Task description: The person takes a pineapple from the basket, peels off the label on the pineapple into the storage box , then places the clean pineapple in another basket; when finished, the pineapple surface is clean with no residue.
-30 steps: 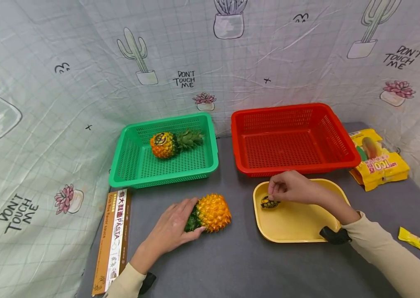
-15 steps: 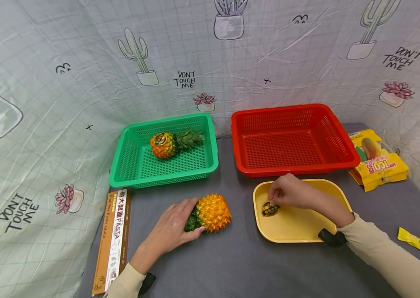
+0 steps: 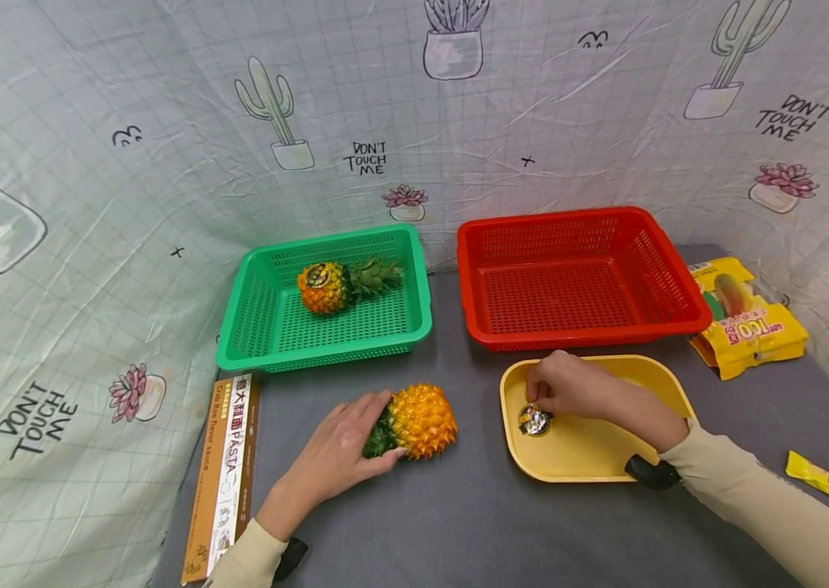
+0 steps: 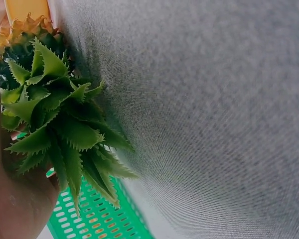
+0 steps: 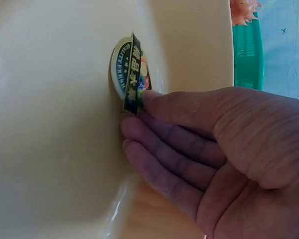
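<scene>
My left hand (image 3: 344, 437) grips an orange pineapple (image 3: 424, 420) at its green crown end, and the pineapple lies on the grey cloth. Its spiky leaves (image 4: 60, 114) fill the left of the left wrist view. In the shallow yellow tray (image 3: 568, 461), my right hand (image 3: 579, 388) pinches the edge of a round fruit sticker (image 3: 535, 420) between thumb and fingertips. The right wrist view shows the sticker (image 5: 123, 69) with a black banner and fruit print, tilted close to the tray's surface. In the head view it gleams silver.
Behind stand a green basket (image 3: 252, 359) holding another pineapple (image 3: 326, 290) with a sticker, and a red basket (image 3: 546, 304). A pasta box (image 3: 219, 482) lies at left. On the right are a yellow snack bag (image 3: 752, 331) and a small yellow packet (image 3: 814, 475).
The right hand has moved slightly toward me, and the sticker with it; its face has turned from dark print to a silvery glint. The left hand and pineapple stay put.
</scene>
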Tool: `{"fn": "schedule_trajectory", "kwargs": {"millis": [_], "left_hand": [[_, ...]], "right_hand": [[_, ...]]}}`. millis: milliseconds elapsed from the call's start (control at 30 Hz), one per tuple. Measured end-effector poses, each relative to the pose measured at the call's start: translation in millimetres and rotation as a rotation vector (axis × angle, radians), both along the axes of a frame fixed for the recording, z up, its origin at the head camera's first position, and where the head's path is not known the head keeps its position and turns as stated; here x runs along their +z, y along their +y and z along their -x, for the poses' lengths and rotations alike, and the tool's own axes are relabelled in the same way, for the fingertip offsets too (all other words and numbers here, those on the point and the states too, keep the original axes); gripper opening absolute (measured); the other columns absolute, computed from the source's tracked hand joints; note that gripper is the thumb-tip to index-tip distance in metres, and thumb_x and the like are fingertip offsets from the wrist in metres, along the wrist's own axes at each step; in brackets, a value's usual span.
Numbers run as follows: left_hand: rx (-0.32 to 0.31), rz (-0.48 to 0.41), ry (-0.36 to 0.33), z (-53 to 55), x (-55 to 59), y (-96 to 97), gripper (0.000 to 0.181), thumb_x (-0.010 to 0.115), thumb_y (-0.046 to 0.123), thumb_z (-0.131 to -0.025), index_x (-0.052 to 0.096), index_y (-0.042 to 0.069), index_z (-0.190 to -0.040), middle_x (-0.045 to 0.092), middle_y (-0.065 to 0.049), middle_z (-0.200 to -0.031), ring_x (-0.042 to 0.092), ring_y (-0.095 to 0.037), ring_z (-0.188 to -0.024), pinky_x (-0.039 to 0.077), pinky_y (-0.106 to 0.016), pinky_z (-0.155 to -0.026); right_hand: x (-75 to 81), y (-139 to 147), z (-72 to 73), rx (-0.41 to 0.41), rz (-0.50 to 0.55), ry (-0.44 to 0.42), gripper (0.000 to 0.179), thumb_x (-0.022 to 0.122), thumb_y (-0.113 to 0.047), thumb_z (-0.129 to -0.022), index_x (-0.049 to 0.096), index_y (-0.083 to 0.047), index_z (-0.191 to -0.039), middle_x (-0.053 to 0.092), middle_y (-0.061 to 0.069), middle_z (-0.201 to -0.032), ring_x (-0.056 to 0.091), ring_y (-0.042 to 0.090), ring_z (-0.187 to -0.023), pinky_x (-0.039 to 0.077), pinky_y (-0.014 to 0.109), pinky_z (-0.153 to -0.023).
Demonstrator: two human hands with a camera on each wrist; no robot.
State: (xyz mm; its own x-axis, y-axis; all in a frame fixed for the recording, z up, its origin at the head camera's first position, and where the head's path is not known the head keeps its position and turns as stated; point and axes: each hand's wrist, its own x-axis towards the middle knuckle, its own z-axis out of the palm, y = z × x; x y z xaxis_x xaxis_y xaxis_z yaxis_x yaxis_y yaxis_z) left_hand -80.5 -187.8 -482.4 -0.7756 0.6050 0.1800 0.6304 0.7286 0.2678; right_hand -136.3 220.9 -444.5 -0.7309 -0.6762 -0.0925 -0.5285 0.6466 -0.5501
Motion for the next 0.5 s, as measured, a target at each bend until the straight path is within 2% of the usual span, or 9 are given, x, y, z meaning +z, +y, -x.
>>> {"fn": "schedule_trajectory", "kwargs": {"millis": [233,500], "left_hand": [[-0.001,-0.011,0.002,-0.3,0.1,-0.2,0.081,0.063,0.064,-0.099,0.049,0.009,-0.157,0.061,-0.010,-0.144,0.060,-0.027,-0.128,0.048,-0.053,-0.103],[0.001,-0.013,-0.004,0.3,0.3,0.1,0.081,0.063,0.064,-0.099,0.049,0.009,-0.157,0.061,-0.009,-0.144,0.060,-0.026,-0.128,0.047,-0.052,-0.104]], "right_hand": [[-3.8,-0.7,-1.0,-0.017,-0.061,-0.026,0.024,0.084,0.006,-0.085,0.071,-0.014,-0.081,0.058,-0.008,-0.073,0.051,0.005,-0.064,0.049,0.025,-0.060],[-4.9,-2.6,-1.5,-0.005,-0.114,0.015,0.029,0.088,0.003,-0.082,0.067,-0.016,-0.076,0.056,-0.009,-0.069,0.048,0.004,-0.061,0.046,0.024,-0.057]]}}
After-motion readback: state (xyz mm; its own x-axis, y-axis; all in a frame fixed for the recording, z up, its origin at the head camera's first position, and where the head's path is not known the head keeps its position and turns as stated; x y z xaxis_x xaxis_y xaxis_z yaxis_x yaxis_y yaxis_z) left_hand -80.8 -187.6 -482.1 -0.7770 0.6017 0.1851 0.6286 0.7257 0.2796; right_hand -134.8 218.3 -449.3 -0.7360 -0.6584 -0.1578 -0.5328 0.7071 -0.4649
